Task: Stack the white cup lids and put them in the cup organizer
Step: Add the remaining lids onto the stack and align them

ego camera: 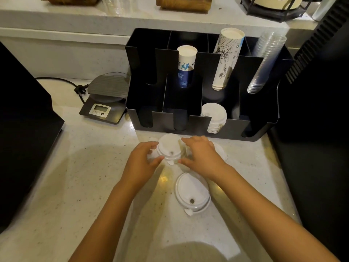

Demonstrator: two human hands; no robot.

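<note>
Lid (pixel 192 193) lies loose at lower centre. Beyond it, left hand (pixel 140 159) and right hand (pixel 200 154) pinch a small lid stack (pixel 170 148) from both sides; square the rims before lifting. Organizer (pixel 204 131) waits above, a lid pile (pixel 214 118) already inside.

lids (pixel 171 148) – white | organizer (pixel 260 133) – black | counter (pixel 75 167) – speckled cream | scale (pixel 105 99) – grey
</note>
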